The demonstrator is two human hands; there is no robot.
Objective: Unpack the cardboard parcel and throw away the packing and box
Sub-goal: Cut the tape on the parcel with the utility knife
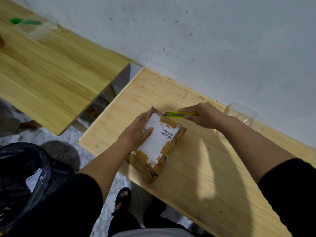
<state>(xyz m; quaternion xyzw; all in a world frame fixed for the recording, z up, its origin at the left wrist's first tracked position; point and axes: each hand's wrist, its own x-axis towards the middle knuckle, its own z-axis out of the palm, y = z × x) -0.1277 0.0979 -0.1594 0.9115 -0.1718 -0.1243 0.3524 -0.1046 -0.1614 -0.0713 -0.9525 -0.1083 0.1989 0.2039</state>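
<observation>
A small cardboard parcel (168, 146), wrapped in brown tape with a white barcode label on top, lies flat on the light wooden table (196, 177). My left hand (136, 132) presses flat on the parcel's left part, fingers over its far corner. My right hand (203, 115) grips a yellow box cutter (177, 114), whose tip points left and sits at the parcel's far edge.
A clear plastic container (242, 113) stands at the table's back edge by the white wall. A second wooden table (51, 71) to the left carries a clear tub with a green item (25, 21). A black bin bag (22, 177) sits on the floor at lower left.
</observation>
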